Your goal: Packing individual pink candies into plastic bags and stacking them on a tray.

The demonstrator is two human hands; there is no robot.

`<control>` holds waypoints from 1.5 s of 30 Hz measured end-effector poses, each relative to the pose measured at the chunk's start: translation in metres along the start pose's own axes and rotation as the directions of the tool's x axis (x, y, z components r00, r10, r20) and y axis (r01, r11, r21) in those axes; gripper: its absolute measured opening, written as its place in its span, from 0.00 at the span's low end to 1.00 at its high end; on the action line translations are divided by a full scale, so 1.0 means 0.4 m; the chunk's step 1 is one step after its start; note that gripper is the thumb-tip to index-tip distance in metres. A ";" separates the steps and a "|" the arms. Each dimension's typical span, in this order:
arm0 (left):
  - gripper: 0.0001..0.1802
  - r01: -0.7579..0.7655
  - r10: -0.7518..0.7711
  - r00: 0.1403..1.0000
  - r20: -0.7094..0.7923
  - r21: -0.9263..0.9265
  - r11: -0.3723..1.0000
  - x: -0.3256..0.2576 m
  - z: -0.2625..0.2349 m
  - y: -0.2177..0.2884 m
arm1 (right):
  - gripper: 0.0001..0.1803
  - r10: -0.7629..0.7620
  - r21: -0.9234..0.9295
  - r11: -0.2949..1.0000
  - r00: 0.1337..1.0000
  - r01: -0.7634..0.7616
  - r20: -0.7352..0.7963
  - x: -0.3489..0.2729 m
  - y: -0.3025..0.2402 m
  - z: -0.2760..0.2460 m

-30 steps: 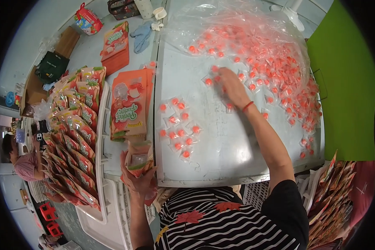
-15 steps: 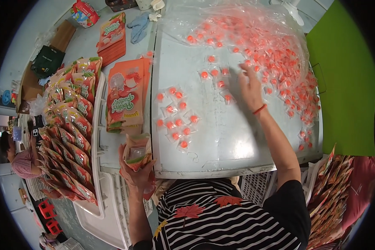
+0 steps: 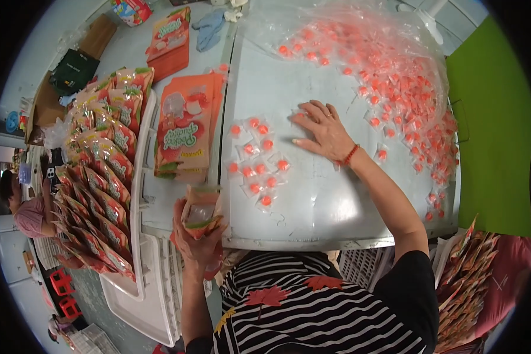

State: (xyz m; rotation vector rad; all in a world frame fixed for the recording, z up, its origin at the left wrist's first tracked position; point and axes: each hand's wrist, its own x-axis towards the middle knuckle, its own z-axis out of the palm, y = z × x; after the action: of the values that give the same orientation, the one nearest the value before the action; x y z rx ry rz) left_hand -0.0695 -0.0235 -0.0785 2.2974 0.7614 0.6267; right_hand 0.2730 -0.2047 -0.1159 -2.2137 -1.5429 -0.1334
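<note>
The left hand (image 3: 197, 243) curls around an open, red-and-tan printed plastic pouch (image 3: 200, 211), mouth upward, apparently to keep it gaping. The right hand (image 3: 324, 133) is spread palm-down (whatever lies beneath cannot be told) between a small cluster of round, orange-red, clear-wrapped sweets (image 3: 261, 169) and a larger heap (image 3: 413, 118), presumably kept apart for easy reach.

Bright light leaves white glare near the front edge of the pale, smooth table (image 3: 336, 211); fisheye distortion bends outlines, and black fills the view's corners.
</note>
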 end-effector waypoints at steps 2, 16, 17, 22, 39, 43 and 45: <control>0.58 0.045 -0.045 0.999 0.024 -0.006 0.999 0.013 0.016 0.019 | 0.23 0.029 -0.017 0.999 0.999 -0.030 -0.045 -0.030 -0.029 0.014; 0.58 -0.396 0.405 0.901 -0.156 0.089 0.914 0.139 0.160 0.143 | 0.10 0.718 0.730 0.537 0.684 -0.423 -0.132 0.043 -0.063 0.040; 0.58 -0.370 0.386 0.911 -0.147 0.125 0.921 0.144 0.166 0.147 | 0.10 0.715 0.730 0.539 0.686 -0.420 -0.134 0.063 -0.093 0.011; 0.57 -0.337 0.383 0.905 -0.183 0.240 0.910 0.161 0.185 0.149 | 0.08 0.698 0.983 -0.167 0.713 0.071 0.067 0.160 -0.344 -0.091; 0.59 -0.229 0.191 0.924 -0.333 -0.079 0.970 0.163 0.139 0.109 | 0.16 0.278 0.447 0.890 0.887 -0.093 -0.369 0.018 -0.289 -0.068; 0.62 -0.145 0.076 0.931 -0.357 -0.170 0.975 0.142 0.091 0.066 | 0.31 0.063 0.059 0.997 0.987 -0.054 -0.146 -0.051 -0.374 0.012; 0.63 -0.139 0.083 0.931 -0.354 -0.135 0.981 0.119 0.080 0.061 | 0.32 0.073 0.064 0.996 0.985 -0.063 -0.158 -0.042 -0.386 0.056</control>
State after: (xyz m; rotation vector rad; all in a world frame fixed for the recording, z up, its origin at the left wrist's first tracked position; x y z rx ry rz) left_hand -0.0075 -0.0210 -0.0725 2.1189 0.7124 1.1273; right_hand 0.1219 -0.1665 -0.0959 -2.1503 -1.3665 -0.2356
